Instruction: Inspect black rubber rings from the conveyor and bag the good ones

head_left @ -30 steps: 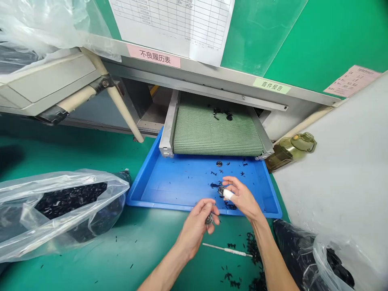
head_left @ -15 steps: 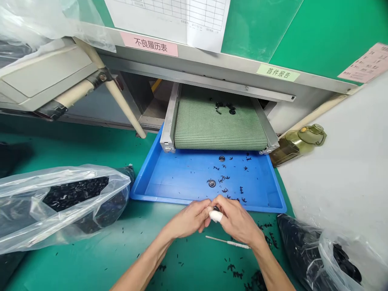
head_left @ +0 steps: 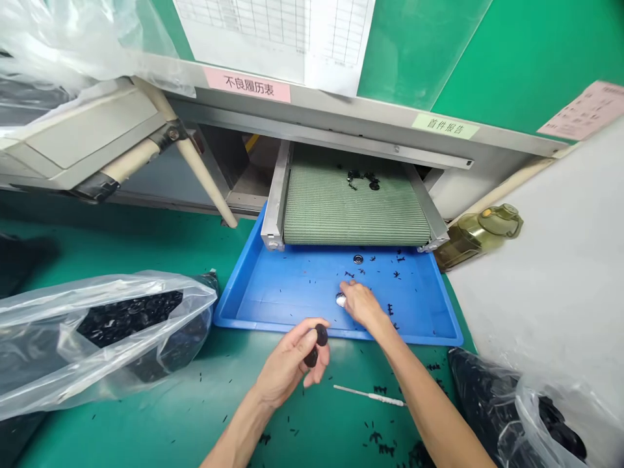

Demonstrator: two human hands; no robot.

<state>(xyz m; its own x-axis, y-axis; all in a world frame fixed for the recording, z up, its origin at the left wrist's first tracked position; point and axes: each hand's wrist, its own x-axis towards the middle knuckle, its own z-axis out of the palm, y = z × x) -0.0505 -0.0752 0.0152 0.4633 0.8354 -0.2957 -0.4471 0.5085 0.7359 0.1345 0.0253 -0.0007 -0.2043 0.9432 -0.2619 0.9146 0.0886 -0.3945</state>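
Two bare hands work in the single head view, both mine from this remote seat. My left hand (head_left: pixel 287 364) hangs just off the near edge of a blue plastic tray (head_left: pixel 244 318), palm turned inward, its fingers (head_left: pixel 312 370) curled and pinching two black round parts (head_left: pixel 316 344), one above the other. My right hand (head_left: pixel 361 305) stretches out over the tray, fingers pressed together and angled down, with a white finger wrap (head_left: pixel 340 299) at the tip; whether they pinch anything, I cannot tell. One ring-shaped part (head_left: pixel 358 259) lies in the tray, just before a green mesh conveyor belt (head_left: pixel 355 214) carrying one small clump of black pieces (head_left: pixel 361 180). Dozens of black slivers dot the tray and the green desk (head_left: pixel 146 435). Two clear plastic bags of black parts sit on either side, the left bag (head_left: pixel 112 338) and the right bag (head_left: pixel 507 416). One olive plastic bottle (head_left: pixel 480 237) stands at right; one white-tipped stick (head_left: pixel 370 395) lies on the desk.
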